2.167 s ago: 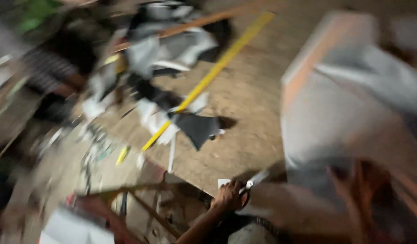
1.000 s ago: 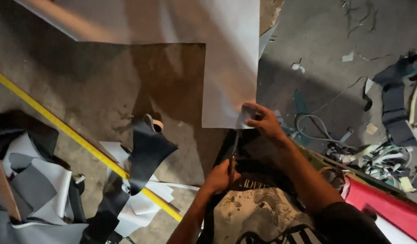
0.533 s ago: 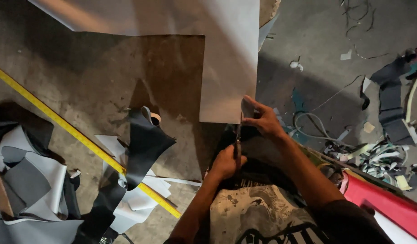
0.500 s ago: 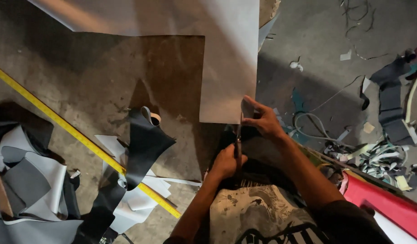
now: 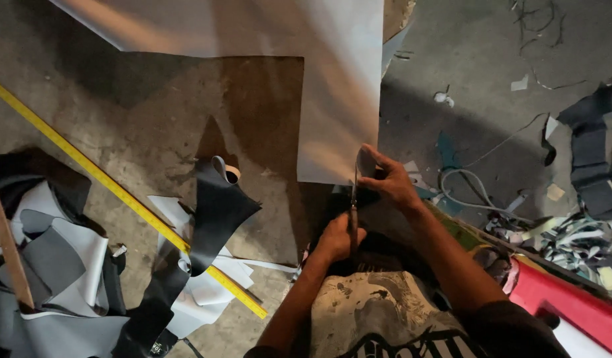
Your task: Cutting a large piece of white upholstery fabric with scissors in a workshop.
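Left hand: left hand (image 5: 338,237) closed around the handles of a pair of metal scissors (image 5: 353,199), blades pointing up and away from the body.
Right hand: right hand (image 5: 388,178) pinching the lower right corner of the large pale grey sheet (image 5: 332,99), fingers closed on its edge.
Sheet: lies flat on the worn brown work table (image 5: 186,113), L-shaped, its lower right corner at the table's near edge, just beside the scissor blades.
Blades: tip meets the sheet's bottom edge; whether blades are parted cannot be told.
Table left: long yellow ruler (image 5: 120,192) runs diagonally; black and grey offcuts (image 5: 213,212) lie over it.
Floor right: scraps and cord (image 5: 478,199); red panel (image 5: 571,305) near the person's right arm.
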